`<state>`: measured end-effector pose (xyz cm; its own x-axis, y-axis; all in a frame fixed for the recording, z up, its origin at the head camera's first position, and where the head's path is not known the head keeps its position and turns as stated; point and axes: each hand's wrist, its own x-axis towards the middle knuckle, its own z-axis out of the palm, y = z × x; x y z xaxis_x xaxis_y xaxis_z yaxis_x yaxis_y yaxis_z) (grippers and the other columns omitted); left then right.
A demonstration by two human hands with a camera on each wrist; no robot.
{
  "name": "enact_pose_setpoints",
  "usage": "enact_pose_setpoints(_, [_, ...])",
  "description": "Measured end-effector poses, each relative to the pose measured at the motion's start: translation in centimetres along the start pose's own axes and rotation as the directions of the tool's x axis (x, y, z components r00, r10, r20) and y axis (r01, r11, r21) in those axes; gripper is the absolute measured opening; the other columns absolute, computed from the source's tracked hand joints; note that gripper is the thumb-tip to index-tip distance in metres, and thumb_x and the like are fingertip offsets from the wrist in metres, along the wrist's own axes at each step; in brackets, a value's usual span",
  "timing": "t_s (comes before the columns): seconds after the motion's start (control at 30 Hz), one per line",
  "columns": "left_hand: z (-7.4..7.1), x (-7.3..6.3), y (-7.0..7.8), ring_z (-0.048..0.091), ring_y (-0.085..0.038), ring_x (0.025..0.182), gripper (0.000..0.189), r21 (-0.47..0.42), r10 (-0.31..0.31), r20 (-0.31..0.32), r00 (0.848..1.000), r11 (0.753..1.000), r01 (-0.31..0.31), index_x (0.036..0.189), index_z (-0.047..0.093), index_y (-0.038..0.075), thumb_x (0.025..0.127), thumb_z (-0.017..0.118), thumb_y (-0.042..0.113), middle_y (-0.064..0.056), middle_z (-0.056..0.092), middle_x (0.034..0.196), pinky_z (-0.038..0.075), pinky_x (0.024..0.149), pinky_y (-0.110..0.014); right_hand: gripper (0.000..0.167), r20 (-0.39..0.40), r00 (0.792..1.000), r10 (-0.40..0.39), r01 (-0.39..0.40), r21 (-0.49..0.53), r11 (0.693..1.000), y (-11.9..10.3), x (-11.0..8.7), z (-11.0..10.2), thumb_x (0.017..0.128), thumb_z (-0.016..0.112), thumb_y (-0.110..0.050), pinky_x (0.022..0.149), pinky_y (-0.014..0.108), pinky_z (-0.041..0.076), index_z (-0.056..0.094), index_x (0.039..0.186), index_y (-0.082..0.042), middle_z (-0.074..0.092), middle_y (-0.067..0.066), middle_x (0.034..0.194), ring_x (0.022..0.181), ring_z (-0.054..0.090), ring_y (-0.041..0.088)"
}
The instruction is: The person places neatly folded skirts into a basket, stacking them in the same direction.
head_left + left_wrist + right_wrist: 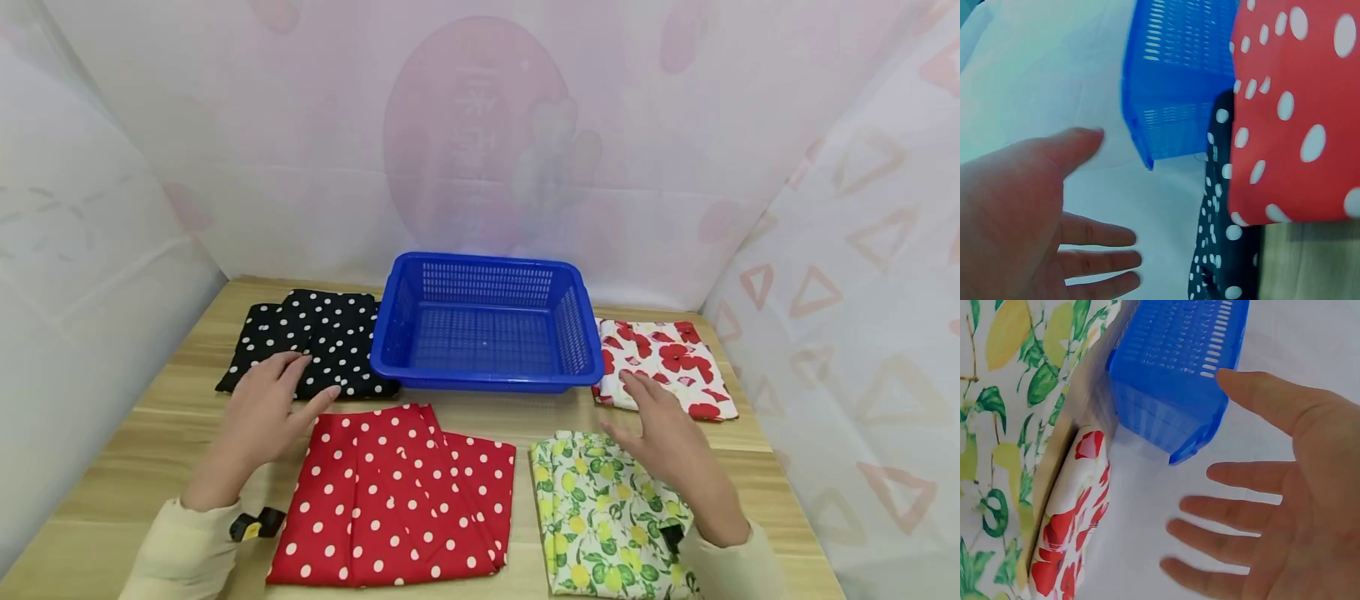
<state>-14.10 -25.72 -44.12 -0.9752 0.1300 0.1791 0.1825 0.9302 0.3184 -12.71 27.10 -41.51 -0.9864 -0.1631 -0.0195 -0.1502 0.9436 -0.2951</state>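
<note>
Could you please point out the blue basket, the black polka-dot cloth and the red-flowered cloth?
Blue basket (pixel 484 337), head view: its bare floor.
Black polka-dot cloth (pixel 336 337), head view: middle of its top.
Red-flowered cloth (pixel 678 364), head view: middle of its top.

I see two hands (pixel 262 408) (pixel 670 437), one blue basket (pixel 480 377) out between their fingers (pixel 1225 511), four folded cloths (pixel 333 342) (pixel 390 500) (pixel 667 354) (pixel 600 521) around the fingers

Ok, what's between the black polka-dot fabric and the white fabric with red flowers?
The blue plastic basket stands between the black polka-dot fabric and the white red-flowered fabric; the head view shows this.
</note>
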Motion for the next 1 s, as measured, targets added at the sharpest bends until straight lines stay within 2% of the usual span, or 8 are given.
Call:
enact_pose_setpoints(0.1, [-1.1,-0.7,0.0,0.054,-0.051,0.125,0.066,-0.084,-0.001,0.015,1.000,0.996,0.002,0.138,0.060,-0.011,0.104,0.063,0.046,-0.032,0.056,0.138,0.050,0.101,-0.072,0.070,0.022,0.999,-0.041,0.038,0.121,0.992,-1.0,-0.4,-0.5,0.098,0.075,-0.040,0.105,0.064,0.054,0.051,0.153,-0.002,0.061,0.023,0.148,0.135,0.059,0.045])
enact_pose_setpoints(0.17, [-1.7,-1.2,0.0,0.059,-0.046,0.115,0.063,-0.139,-0.015,0.060,0.998,0.990,0.023,0.135,0.062,-0.010,0.105,0.062,0.046,-0.029,0.058,0.133,0.056,0.094,-0.066,0.059,0.061,0.996,-0.067,0.052,0.232,0.971,-1.8,-0.6,-0.6,0.097,0.077,-0.035,0.100,0.053,0.060,0.061,0.143,0.000,0.072,0.018,0.132,0.120,0.069,0.035])
enact_pose_setpoints(0.27, [-2.4,-1.9,-0.1,0.065,-0.041,0.108,0.063,-0.190,-0.036,0.125,0.991,0.980,0.059,0.133,0.063,-0.009,0.106,0.059,0.047,-0.028,0.062,0.131,0.060,0.087,-0.059,0.050,0.154,0.984,-0.087,0.021,0.388,0.921,-3.2,-0.8,-0.2,0.096,0.079,-0.034,0.086,0.035,0.064,0.069,0.130,0.002,0.077,0.008,0.111,0.100,0.073,0.020])
enact_pose_setpoints(0.37, [-2.7,-2.6,-0.1,0.067,-0.043,0.108,0.065,-0.203,-0.074,0.189,0.979,0.973,0.112,0.133,0.063,-0.009,0.106,0.058,0.050,-0.029,0.066,0.128,0.061,0.083,-0.057,0.047,0.251,0.962,-0.103,-0.035,0.490,0.871,-4.3,-0.9,0.5,0.095,0.079,-0.034,0.080,0.025,0.063,0.072,0.124,0.003,0.076,0.004,0.103,0.093,0.072,0.014])
enact_pose_setpoints(0.47, [-2.7,-3.2,-0.1,0.069,-0.042,0.108,0.067,-0.198,-0.125,0.238,0.963,0.965,0.174,0.130,0.064,-0.009,0.105,0.059,0.052,-0.027,0.071,0.122,0.062,0.082,-0.056,0.047,0.338,0.930,-0.143,-0.072,0.549,0.833,-5.1,-1.0,1.4,0.096,0.077,-0.034,0.080,0.026,0.062,0.072,0.124,0.004,0.077,0.004,0.102,0.092,0.072,0.015])
enact_pose_setpoints(0.67, [-2.4,-4.0,0.1,0.068,-0.025,0.096,0.058,-0.227,-0.167,0.350,0.922,0.940,0.256,0.125,0.065,-0.010,0.103,0.066,0.044,-0.015,0.074,0.109,0.063,0.077,-0.040,0.047,0.478,0.856,-0.197,-0.179,0.630,0.756,-6.1,-1.3,2.9,0.098,0.074,-0.030,0.086,0.038,0.064,0.069,0.129,0.005,0.079,0.009,0.111,0.097,0.074,0.020])
enact_pose_setpoints(0.87, [-1.3,-4.7,0.2,0.066,-0.021,0.094,0.054,-0.254,-0.195,0.438,0.877,0.909,0.329,0.124,0.065,-0.008,0.102,0.068,0.042,-0.011,0.073,0.107,0.061,0.076,-0.037,0.053,0.552,0.814,-0.182,-0.293,0.660,0.692,-6.5,-1.4,4.4,0.101,0.071,-0.031,0.092,0.041,0.065,0.065,0.135,0.009,0.078,0.015,0.118,0.105,0.077,0.026])
enact_pose_setpoints(1.0, [-0.5,-4.9,0.5,0.064,-0.018,0.088,0.055,-0.260,-0.225,0.483,0.846,0.886,0.384,0.122,0.064,-0.008,0.101,0.070,0.042,-0.008,0.072,0.100,0.057,0.070,-0.032,0.055,0.585,0.792,-0.172,-0.368,0.684,0.630,-7.2,-1.7,5.3,0.102,0.071,-0.030,0.095,0.041,0.064,0.061,0.138,0.010,0.077,0.018,0.123,0.112,0.076,0.029])
